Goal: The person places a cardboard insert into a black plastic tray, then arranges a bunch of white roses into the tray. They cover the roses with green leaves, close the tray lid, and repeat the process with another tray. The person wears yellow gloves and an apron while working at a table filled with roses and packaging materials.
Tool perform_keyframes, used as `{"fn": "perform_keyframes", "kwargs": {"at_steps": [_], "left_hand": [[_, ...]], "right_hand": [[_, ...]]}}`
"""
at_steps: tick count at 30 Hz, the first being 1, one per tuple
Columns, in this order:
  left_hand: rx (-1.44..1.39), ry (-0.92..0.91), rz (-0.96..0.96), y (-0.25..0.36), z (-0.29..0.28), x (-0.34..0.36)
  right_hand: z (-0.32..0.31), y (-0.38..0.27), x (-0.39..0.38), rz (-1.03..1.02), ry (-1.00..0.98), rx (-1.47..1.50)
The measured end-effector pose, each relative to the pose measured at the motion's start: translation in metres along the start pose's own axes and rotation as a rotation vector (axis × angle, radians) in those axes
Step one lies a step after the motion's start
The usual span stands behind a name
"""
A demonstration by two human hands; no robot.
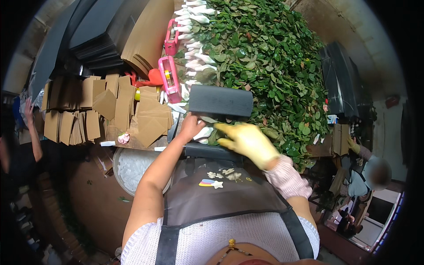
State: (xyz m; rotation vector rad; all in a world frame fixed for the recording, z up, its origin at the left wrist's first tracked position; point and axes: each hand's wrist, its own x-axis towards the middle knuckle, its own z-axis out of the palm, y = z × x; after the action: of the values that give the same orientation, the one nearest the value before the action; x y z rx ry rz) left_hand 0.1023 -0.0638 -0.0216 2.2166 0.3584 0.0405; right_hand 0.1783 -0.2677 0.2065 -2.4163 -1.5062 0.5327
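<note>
Dark corrugated sheet [221,99] stands curved up from the table just beyond my hands, and a lower dark edge [214,151] lies close to my apron. Between these sit a few flower heads in white sleeves [204,132] with green leaves. My bare left hand [191,126] is closed at their left side, by the sheet's corner; what its fingers hold is hidden. In a yellow glove, my right hand [243,140] reaches in from the right. Its fingers are apart, the index stretched over the leaves, with nothing visibly gripped.
Leafy stems [269,57] with white-sleeved heads [196,57] heap the table beyond. Pink tape dispensers [170,79], brown cardboard pieces [152,117] and dark sheet stacks [99,26] lie left. A tub of white sleeves [118,165] stands below. Other people work at both sides.
</note>
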Motion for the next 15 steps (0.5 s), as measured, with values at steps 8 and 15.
{"fn": "perform_keyframes", "kwargs": {"at_steps": [8, 15], "left_hand": [[-0.158, 0.092, -0.003, -0.01, 0.012, -0.007], [-0.152, 0.027, 0.076, 0.027, -0.023, -0.009]], "right_hand": [[0.064, 0.036, 0.076, 0.497, -0.238, -0.154], [0.122, 0.074, 0.078, 0.406, -0.026, -0.196]]}}
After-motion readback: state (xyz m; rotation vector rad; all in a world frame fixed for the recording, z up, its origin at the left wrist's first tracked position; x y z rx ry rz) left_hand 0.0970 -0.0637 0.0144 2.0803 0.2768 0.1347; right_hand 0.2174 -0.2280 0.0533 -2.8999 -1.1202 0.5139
